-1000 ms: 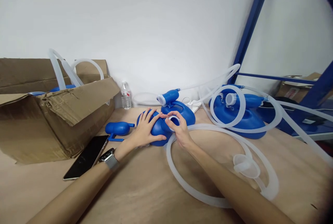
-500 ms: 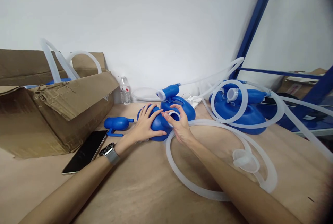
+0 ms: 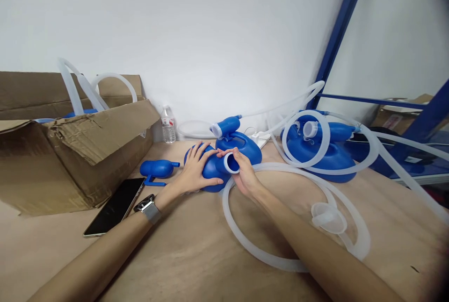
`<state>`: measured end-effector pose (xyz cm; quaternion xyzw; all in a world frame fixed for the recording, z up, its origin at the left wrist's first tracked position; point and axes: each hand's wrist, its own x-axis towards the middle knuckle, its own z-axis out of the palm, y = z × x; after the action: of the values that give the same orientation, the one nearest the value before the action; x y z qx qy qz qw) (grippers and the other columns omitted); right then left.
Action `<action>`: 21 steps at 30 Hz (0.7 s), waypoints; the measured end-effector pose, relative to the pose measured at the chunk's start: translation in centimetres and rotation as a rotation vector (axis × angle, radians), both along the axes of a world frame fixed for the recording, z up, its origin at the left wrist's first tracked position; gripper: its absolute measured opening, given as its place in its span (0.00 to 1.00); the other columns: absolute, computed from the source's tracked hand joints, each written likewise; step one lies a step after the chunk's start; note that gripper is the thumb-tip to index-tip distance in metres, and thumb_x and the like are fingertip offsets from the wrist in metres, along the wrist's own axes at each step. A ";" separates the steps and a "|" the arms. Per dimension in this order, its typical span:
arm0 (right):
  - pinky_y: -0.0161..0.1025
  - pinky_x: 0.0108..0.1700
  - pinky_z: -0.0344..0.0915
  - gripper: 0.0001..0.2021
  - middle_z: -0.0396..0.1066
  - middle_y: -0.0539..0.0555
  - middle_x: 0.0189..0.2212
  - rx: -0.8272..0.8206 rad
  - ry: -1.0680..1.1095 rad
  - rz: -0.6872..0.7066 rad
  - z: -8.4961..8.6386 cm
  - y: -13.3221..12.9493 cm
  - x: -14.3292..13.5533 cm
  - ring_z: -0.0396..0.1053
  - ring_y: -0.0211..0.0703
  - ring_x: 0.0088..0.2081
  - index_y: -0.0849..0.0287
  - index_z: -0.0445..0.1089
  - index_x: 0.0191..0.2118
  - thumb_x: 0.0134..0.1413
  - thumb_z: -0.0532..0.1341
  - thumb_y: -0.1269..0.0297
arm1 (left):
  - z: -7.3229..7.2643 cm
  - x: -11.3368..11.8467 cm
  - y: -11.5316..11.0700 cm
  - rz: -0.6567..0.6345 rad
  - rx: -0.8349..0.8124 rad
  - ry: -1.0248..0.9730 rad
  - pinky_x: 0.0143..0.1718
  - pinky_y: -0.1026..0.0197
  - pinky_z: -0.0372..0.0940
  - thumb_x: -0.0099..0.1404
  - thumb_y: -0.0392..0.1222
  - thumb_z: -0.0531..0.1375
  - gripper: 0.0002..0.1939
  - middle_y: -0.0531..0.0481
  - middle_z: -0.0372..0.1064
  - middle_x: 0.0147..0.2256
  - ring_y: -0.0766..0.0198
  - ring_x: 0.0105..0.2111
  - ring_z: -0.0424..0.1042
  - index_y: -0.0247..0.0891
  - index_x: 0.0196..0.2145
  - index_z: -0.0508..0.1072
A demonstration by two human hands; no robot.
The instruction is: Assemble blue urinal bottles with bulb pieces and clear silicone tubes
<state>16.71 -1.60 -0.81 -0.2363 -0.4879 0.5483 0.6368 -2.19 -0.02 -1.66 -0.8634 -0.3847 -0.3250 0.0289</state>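
Blue container (image 3: 210,168): lying on its side on the table, mid-scene, just near of a second blue vessel; I am seeing its round white-rimmed mouth (image 3: 232,163) facing toward me and to the right.
Table (image 3: 196,250): brown board surface running across the whole near part of the scene, carrying everything below.
Cardboard box (image 3: 66,152): sitting at the far left with its flaps open, clear tube loops sticking up out of it.
Clear tubing loop (image 3: 259,255): lying flat on the table to the right of the blue container, passing under my right forearm and ending at a pale funnel-shaped cup (image 3: 328,220) on the near right.
Blue vessels at the right (image 3: 326,152): resting far right, wrapped in more clear tubing.
Second blue vessel (image 3: 242,145): standing just behind the blue container, spout pointing left.
Phone (image 3: 114,208): lying dark-screened on the table, near left, beside my left wrist.
Left hand (image 3: 196,171): I am pressing it flat on top of the blue container, fingers spread, not closed around anything.
Right hand (image 3: 243,173): I am cupping it around the white-rimmed mouth from the right side, fingers curled on the rim.
Small blue bulb (image 3: 156,168): lying left of the container, apart from it.
Water bottle (image 3: 168,124): standing upright against the far wall.
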 end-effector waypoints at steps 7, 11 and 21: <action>0.53 0.59 0.64 0.24 0.80 0.56 0.38 -0.045 0.035 -0.001 0.0 -0.1 -0.1 0.73 0.58 0.52 0.55 0.76 0.31 0.51 0.66 0.36 | -0.1 -0.3 0.0 -0.051 -0.006 -0.025 0.68 0.32 0.42 0.56 0.68 0.68 0.50 0.35 0.46 0.71 0.35 0.72 0.37 0.43 0.67 0.56; 0.52 0.60 0.63 0.23 0.80 0.57 0.45 0.025 -0.053 0.065 -0.2 -0.4 0.9 0.71 0.58 0.55 0.54 0.77 0.39 0.50 0.67 0.38 | 0.1 -0.5 0.2 -0.069 -0.031 0.000 0.69 0.32 0.42 0.57 0.68 0.67 0.52 0.34 0.46 0.71 0.35 0.72 0.37 0.42 0.69 0.53; 0.53 0.64 0.57 0.23 0.76 0.55 0.52 0.081 -0.201 0.199 0.0 -0.2 2.9 0.67 0.56 0.60 0.52 0.77 0.45 0.40 0.77 0.53 | 0.2 -0.5 0.3 -0.071 -0.023 0.012 0.69 0.33 0.41 0.56 0.66 0.68 0.48 0.34 0.48 0.70 0.36 0.72 0.39 0.42 0.66 0.59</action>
<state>19.57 -1.82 -0.83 -0.2146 -0.5919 0.5623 0.5360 -2.64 0.26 -1.45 -0.8787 -0.3576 -0.3161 0.0096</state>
